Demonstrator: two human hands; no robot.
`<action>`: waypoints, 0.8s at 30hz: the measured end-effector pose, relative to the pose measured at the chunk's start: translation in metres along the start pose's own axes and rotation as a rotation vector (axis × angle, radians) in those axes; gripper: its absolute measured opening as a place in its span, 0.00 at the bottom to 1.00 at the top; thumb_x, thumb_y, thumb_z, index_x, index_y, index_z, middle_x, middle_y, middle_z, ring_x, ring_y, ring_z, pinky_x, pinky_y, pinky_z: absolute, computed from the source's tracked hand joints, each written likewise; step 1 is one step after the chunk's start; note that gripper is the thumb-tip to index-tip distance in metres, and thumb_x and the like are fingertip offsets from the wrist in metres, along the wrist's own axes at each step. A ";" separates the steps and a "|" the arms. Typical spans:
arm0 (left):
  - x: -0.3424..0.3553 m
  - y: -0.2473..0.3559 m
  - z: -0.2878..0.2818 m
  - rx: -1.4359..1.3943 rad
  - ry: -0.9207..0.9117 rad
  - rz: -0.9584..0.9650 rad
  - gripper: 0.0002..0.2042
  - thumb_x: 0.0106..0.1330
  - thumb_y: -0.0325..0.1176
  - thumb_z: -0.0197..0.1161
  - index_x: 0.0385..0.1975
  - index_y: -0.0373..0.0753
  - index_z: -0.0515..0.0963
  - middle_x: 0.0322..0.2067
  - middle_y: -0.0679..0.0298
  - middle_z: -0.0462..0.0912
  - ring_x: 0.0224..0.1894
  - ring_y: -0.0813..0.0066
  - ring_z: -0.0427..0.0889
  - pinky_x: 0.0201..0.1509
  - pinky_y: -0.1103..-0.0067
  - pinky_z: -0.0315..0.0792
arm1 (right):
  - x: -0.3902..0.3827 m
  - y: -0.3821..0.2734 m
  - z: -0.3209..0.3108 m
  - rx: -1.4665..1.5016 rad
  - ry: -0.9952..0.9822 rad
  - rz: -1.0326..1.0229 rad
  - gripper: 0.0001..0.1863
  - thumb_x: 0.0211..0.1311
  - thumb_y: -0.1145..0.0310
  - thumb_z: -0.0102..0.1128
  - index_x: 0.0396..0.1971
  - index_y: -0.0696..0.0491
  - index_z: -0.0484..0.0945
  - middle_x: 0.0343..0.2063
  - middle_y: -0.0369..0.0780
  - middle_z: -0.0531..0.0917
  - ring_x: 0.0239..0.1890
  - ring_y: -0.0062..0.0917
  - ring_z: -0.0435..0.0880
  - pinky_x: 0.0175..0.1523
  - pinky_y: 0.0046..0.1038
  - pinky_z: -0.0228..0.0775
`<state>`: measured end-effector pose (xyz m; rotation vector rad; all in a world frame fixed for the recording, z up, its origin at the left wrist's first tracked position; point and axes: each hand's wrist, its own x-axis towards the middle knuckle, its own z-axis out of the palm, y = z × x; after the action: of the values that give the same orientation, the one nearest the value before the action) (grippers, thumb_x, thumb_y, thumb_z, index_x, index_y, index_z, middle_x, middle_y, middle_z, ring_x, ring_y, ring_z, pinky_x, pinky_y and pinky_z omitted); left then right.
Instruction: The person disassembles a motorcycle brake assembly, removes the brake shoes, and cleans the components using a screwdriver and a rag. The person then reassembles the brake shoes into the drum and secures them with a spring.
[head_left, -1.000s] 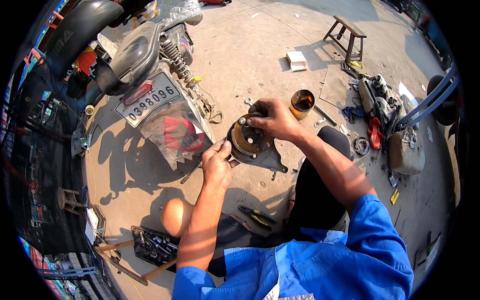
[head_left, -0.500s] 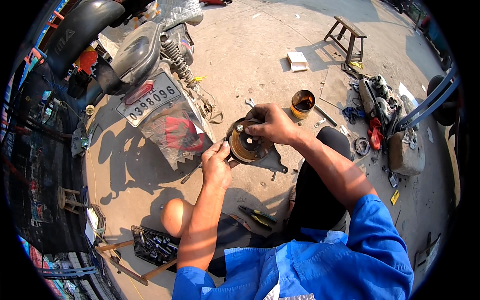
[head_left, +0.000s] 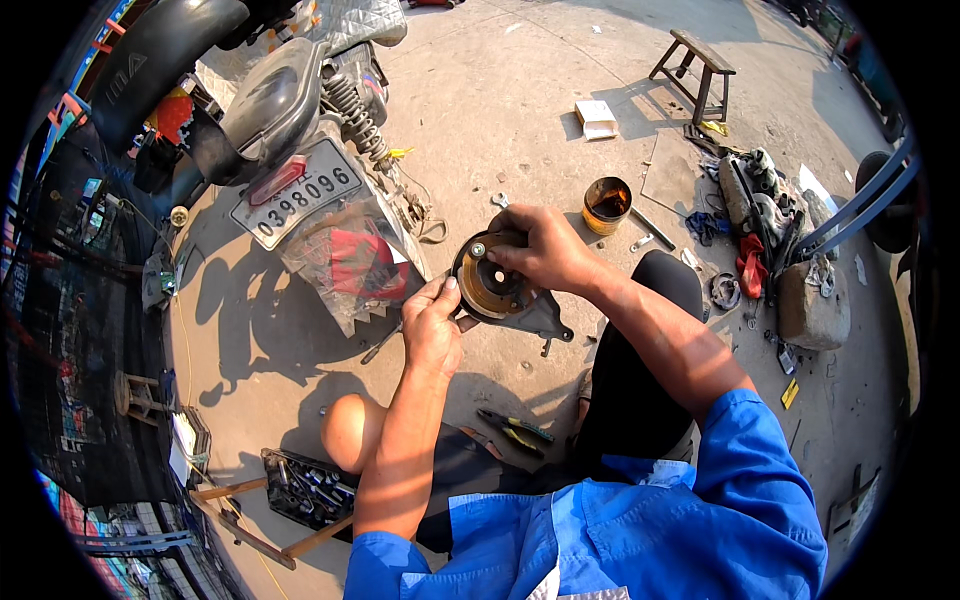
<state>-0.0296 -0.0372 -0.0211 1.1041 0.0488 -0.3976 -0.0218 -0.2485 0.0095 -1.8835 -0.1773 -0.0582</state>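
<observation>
My left hand [head_left: 433, 328] grips the near left edge of a round, dark brake plate [head_left: 487, 297], thumb on its rim. Curved, rust-brown brake shoes appear to line the plate's inside. A flat metal arm juts from it toward the lower right. From the far right, my right hand [head_left: 548, 248] is closed over the plate's upper edge, fingertips bent down near a small bolt head. What lies under those fingertips is hidden. The plate is held up above the ground, in front of my knees.
A motorbike [head_left: 290, 110] stands at the left. Beyond my right hand sits an open can [head_left: 606, 205]; a wrench [head_left: 500, 200] lies nearby. Pliers [head_left: 515, 432] lie close to me, beside a toolbox [head_left: 310, 490]. A wooden stool [head_left: 695, 65] and scattered parts are at the right.
The brake plate has tilted slightly, and its metal arm has risen a little. The fingers of my right hand have shifted slightly on it. My left hand keeps its grip.
</observation>
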 end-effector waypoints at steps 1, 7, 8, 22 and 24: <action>-0.001 0.001 0.002 0.010 0.009 -0.004 0.14 0.78 0.30 0.51 0.54 0.27 0.77 0.46 0.55 0.85 0.44 0.68 0.88 0.46 0.68 0.87 | 0.000 0.000 -0.001 0.024 -0.001 0.009 0.14 0.59 0.75 0.72 0.42 0.63 0.79 0.33 0.41 0.87 0.34 0.20 0.86 0.40 0.27 0.80; -0.001 -0.004 -0.001 0.018 -0.008 0.025 0.15 0.78 0.32 0.51 0.54 0.27 0.77 0.46 0.55 0.85 0.44 0.68 0.88 0.45 0.67 0.87 | 0.002 0.006 0.001 -0.072 0.047 -0.110 0.13 0.60 0.75 0.71 0.42 0.63 0.80 0.33 0.41 0.87 0.34 0.19 0.85 0.39 0.28 0.80; 0.000 -0.005 -0.001 0.015 0.006 0.027 0.15 0.78 0.32 0.51 0.54 0.27 0.77 0.46 0.55 0.85 0.43 0.67 0.88 0.45 0.67 0.87 | 0.001 0.004 0.002 -0.080 0.054 -0.111 0.13 0.59 0.75 0.72 0.41 0.62 0.80 0.33 0.41 0.87 0.34 0.19 0.85 0.39 0.28 0.80; 0.006 -0.008 0.000 -0.060 0.082 0.083 0.14 0.78 0.28 0.51 0.53 0.24 0.77 0.46 0.52 0.85 0.42 0.65 0.88 0.43 0.67 0.88 | -0.002 -0.006 0.005 -0.283 0.137 -0.148 0.15 0.58 0.71 0.72 0.42 0.61 0.81 0.33 0.50 0.88 0.37 0.37 0.91 0.42 0.34 0.82; 0.007 -0.011 -0.001 -0.047 0.125 0.075 0.14 0.78 0.28 0.50 0.52 0.25 0.77 0.46 0.52 0.85 0.42 0.65 0.88 0.43 0.68 0.88 | -0.002 -0.004 0.006 -0.355 0.137 -0.160 0.14 0.58 0.70 0.72 0.41 0.61 0.81 0.32 0.51 0.88 0.36 0.41 0.90 0.42 0.35 0.83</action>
<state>-0.0262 -0.0429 -0.0322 1.0798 0.1260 -0.2589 -0.0249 -0.2412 0.0114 -2.2065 -0.2351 -0.3467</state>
